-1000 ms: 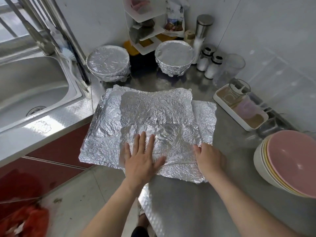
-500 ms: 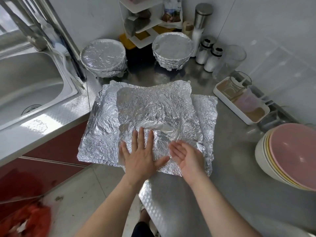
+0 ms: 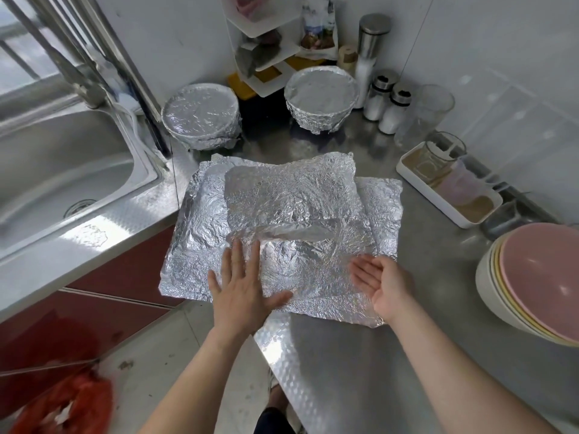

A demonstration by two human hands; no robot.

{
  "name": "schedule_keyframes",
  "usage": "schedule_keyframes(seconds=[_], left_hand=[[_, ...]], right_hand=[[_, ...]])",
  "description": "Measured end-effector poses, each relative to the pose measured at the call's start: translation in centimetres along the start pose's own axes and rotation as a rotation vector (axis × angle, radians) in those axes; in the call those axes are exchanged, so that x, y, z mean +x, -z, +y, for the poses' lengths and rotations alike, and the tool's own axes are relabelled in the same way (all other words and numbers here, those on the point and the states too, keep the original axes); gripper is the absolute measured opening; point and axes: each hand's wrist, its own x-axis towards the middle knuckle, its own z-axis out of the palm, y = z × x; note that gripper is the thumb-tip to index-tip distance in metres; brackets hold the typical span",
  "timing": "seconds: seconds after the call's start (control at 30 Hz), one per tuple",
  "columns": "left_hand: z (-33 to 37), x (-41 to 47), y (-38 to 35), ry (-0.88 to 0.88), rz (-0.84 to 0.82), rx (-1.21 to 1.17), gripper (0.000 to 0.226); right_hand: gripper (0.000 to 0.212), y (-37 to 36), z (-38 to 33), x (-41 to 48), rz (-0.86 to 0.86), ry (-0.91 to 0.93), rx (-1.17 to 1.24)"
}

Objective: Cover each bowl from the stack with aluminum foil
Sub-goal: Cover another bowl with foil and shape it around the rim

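Crumpled aluminum foil sheets (image 3: 291, 202) lie stacked on the steel counter, the top sheet creased across its middle. My left hand (image 3: 242, 286) presses flat on the near left part of the top sheet, fingers straight. Palm up with straight fingers, my right hand (image 3: 380, 281) rests on the foil's near right part. A stack of bowls (image 3: 532, 280), pink one on top, stands at the right edge. Two foil-covered bowls sit at the back: one at the left (image 3: 200, 115), one at the right (image 3: 321, 100).
A steel sink (image 3: 59, 170) lies to the left. A white rack (image 3: 266, 45), a steel canister (image 3: 371, 51), two shakers (image 3: 390, 104) and a glass (image 3: 426, 114) line the back wall. A white tray (image 3: 451, 195) with a glass cup sits at the right. The counter's front edge is close.
My right hand swept left across the foil, turned palm up, then moved back to the right. The left hand stayed pressing. The top sheet's crease has risen.
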Motion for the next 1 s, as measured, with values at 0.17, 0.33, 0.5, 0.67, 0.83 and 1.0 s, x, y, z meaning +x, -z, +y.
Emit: schedule_keyframes(seconds=[0.17,0.33,0.5,0.67,0.83,1.0], left_hand=[[-0.6,-0.6,0.8,0.11,0.006,-0.047,0.123],[-1.2,-1.0,1.6,0.216,0.039,-0.144,0.123],[-1.0,-1.6,2.0,0.286,0.093,-0.284,0.116],[-1.1,-1.8,3.0,0.217,0.083,-0.476,0.112],[-2.4,-1.4,3.3,0.381,0.024,-0.813,0.091],[-3.7,-2.2,2.6,0.475,-0.027,-1.249,0.059]], right_hand=[[0.023,0.0,0.0,-0.1,0.005,0.0,-0.011],[0.022,-0.1,0.0,-0.2,0.006,-0.001,-0.013],[0.021,0.0,0.1,0.2,0.024,0.004,-0.013],[0.022,-0.2,0.3,0.2,0.048,0.024,-0.008],[0.023,-0.8,0.6,0.1,0.113,0.077,-0.037],[0.023,-1.1,-0.1,0.6,0.15,0.134,-0.11]])
